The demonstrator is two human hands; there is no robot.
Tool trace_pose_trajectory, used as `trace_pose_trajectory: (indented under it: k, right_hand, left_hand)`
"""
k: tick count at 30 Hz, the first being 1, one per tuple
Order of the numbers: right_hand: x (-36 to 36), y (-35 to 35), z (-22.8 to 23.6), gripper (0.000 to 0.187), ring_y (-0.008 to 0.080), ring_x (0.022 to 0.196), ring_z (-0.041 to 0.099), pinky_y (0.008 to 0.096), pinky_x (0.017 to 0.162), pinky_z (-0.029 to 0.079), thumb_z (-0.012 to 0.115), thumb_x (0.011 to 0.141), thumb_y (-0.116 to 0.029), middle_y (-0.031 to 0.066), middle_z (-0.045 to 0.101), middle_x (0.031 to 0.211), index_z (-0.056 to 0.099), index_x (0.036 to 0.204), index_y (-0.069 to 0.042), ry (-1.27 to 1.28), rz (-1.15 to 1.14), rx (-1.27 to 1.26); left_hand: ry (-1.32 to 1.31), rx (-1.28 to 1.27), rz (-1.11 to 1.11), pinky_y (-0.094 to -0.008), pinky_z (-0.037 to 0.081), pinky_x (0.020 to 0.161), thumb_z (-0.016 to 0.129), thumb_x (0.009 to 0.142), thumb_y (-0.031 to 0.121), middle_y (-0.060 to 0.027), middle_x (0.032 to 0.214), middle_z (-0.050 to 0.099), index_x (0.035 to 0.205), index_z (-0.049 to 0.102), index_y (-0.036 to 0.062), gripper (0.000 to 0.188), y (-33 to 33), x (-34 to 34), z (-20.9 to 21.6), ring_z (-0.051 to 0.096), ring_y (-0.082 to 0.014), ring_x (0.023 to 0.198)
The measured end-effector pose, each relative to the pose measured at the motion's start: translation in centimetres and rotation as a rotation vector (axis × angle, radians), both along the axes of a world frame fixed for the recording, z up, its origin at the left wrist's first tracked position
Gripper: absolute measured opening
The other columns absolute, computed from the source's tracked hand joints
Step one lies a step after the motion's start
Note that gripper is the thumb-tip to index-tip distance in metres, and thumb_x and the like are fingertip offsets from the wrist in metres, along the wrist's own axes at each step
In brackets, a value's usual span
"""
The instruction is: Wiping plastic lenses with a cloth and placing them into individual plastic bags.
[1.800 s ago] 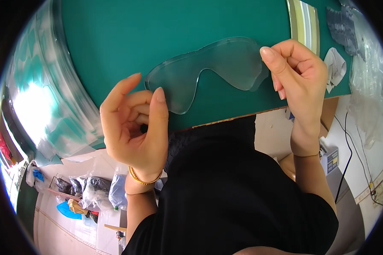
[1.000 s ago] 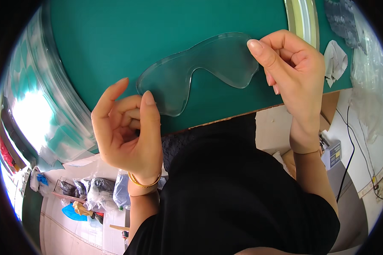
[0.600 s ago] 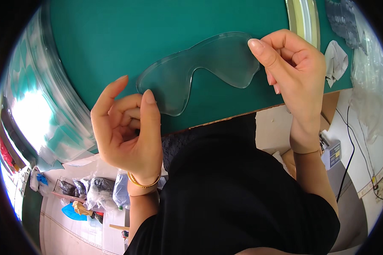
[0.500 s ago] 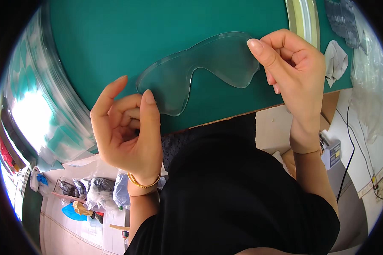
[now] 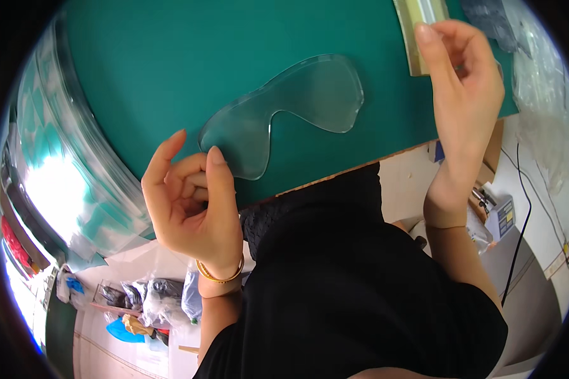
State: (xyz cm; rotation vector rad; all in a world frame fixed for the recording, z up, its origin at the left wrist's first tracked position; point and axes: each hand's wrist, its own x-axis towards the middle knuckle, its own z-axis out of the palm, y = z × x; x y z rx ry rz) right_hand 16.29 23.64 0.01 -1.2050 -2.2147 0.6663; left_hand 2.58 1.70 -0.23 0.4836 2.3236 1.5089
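Observation:
A clear goggle lens (image 5: 316, 95), a wide curved piece with a nose notch, is tilted over the green table. My left hand (image 5: 193, 196) pinches its left end between thumb and bent fingers, while its index finger sticks out. The lens's right end is free. My right hand (image 5: 464, 69) is apart from the lens, at the upper right, over the edge of a pale yellow tray (image 5: 416, 54). Its thumb and curled fingers come close together; whether anything is between them is hidden.
A stack of clear plastic sheets (image 5: 85, 151) stands on the left of the green table (image 5: 234, 38). Clear plastic wrap (image 5: 540, 95) hangs at the right. The table's near edge (image 5: 354, 169) runs before my body. Bagged items (image 5: 164, 300) lie lower left.
My right hand has let go of the lens's right end and moved up and right to the tray. My left hand keeps its pinch on the lens. The whole view has shifted slightly.

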Motion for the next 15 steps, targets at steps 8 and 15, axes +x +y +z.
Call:
trace_pose_trajectory:
  k: [8, 15]
  right_hand:
    - [-2.0, 0.9, 4.7, 0.057, 0.0237, 0.091, 0.065, 0.0312, 0.083, 0.050, 0.080, 0.078, -0.018, 0.0172, 0.066, 0.102, 0.053, 0.122, 0.005, -0.152, -0.110, -0.266]
    - [-6.0, -5.2, 7.4, 0.036, 0.0323, 0.088, 0.067, 0.0379, 0.073, 0.049, 0.069, 0.087, -0.015, 0.0251, 0.064, 0.093, 0.049, 0.110, 0.003, -0.563, 0.133, -0.656]
  left_hand:
    - [-0.009, 0.016, 0.020, -0.0136, 0.036, 0.048, 0.069, 0.086, -0.005, -0.0063, 0.075, 0.066, 0.118, 0.057, -0.0045, 0.035, 0.2, 0.0, 0.0, 0.053, -0.0022, 0.053]
    - [0.024, 0.055, 0.004, -0.0136, 0.035, 0.048, 0.068, 0.087, -0.006, -0.0062, 0.077, 0.065, 0.120, 0.056, -0.0042, 0.036, -0.1, 0.0, -0.6, 0.051, -0.0012, 0.054]
